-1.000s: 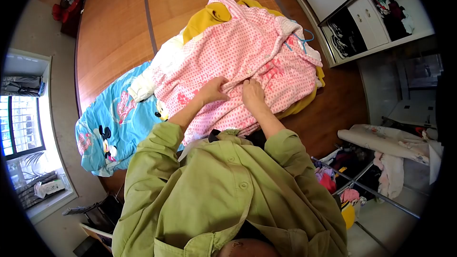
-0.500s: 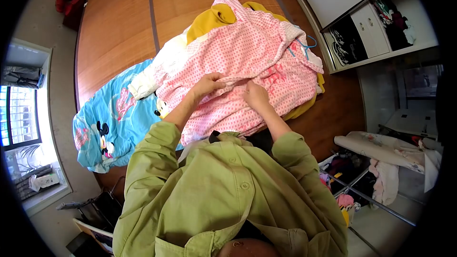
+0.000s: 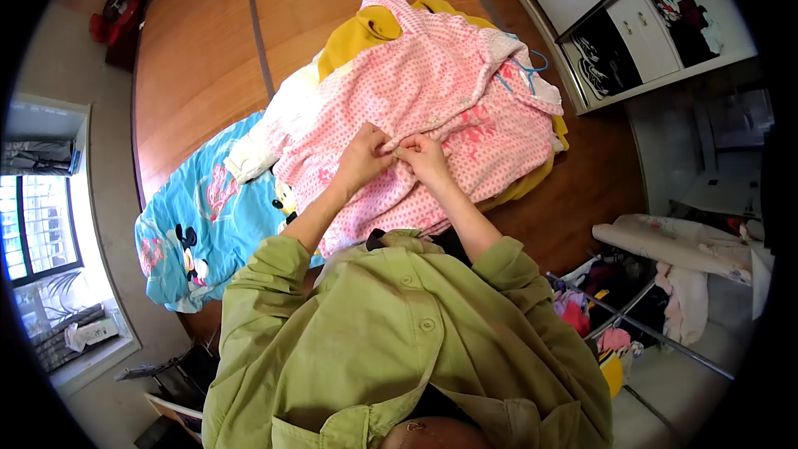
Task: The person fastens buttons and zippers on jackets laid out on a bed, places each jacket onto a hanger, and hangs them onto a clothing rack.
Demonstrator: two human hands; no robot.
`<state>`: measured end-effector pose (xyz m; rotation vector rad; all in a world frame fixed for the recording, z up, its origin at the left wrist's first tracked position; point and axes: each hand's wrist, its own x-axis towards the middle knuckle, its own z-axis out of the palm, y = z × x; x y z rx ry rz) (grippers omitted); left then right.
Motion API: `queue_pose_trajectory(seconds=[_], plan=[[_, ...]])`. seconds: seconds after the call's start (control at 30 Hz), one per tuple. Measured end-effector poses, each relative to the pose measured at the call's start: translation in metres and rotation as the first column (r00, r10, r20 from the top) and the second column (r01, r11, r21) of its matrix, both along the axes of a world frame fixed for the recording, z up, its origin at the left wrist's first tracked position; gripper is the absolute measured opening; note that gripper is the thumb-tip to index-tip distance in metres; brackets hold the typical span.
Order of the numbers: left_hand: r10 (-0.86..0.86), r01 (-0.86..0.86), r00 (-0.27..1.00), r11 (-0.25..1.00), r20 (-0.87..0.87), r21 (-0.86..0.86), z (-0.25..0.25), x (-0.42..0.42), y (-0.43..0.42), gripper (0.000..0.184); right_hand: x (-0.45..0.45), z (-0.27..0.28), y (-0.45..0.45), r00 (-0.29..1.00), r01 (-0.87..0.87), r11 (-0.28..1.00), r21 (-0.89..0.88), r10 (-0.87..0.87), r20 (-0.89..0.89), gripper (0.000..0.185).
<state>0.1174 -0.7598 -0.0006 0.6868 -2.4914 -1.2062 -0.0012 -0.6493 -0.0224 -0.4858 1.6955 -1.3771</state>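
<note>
A pink dotted button-up top [image 3: 366, 100] lies spread out in front of me, with a blue hanger [image 3: 532, 69] at its collar end. My left hand [image 3: 366, 158] pinches the top's front edge. Right beside it, fingertips almost touching, my right hand [image 3: 424, 158] is also closed on that edge. Whether a button is between the fingers is hidden. Under the top lie a mustard-yellow garment [image 3: 353, 40], a white garment [image 3: 249, 156] and a blue cloth with cartoon figures [image 3: 220, 224].
The clothes rest on a wooden bed platform [image 3: 199, 41]. A white cabinet with open shelves [image 3: 657, 29] stands at the far right. Nearer, a metal rack [image 3: 657, 339] and loose clothes sit low on the right. A window [image 3: 41, 229] is on the left.
My right hand has moved left along the top's front edge, up to my left hand. The left hand keeps its pinch, and the view has shifted slightly.
</note>
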Motion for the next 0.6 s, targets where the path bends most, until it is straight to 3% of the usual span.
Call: queue_pose_trajectory(seconds=[0.1, 0.13, 0.23, 0.43, 0.53, 0.6], plan=[[-0.011, 0.012, 1.0, 0.996, 0.007, -0.084, 0.003, -0.001, 0.011, 0.028, 0.0, 0.001, 0.006, 0.999, -0.017, 1.0, 0.003, 0.017, -0.031, 0.009], [-0.028, 0.027, 1.0, 0.99, -0.004, -0.141, 0.007, -0.001, 0.014, 0.029, 0.001, -0.007, 0.006, 0.985, -0.03, 0.999, -0.023, 0.026, -0.17, 0.014], [-0.038, 0.035, 0.999, 0.986, -0.013, -0.165, 0.004, -0.003, 0.014, 0.028, 0.004, -0.003, 0.007, 0.955, 0.024, 0.993, -0.119, -0.058, -0.292, 0.016], [-0.107, 0.103, 0.994, 0.975, -0.006, -0.197, 0.009, -0.006, 0.009, 0.025, -0.003, 0.013, 0.007, 0.928, -0.135, 0.99, 0.029, 0.137, -0.346, 0.02], [-0.082, 0.047, 0.99, 0.961, -0.118, -0.273, 0.009, -0.012, 0.003, 0.026, -0.002, 0.023, 0.004, 0.707, -0.127, 0.979, -0.161, -0.025, -0.706, 0.022], [-0.064, 0.006, 0.981, 0.953, -0.183, -0.302, 0.009, -0.016, 0.001, 0.027, -0.006, 0.037, 0.002, 0.603, -0.214, 0.964, -0.156, 0.004, -0.798, 0.026]])
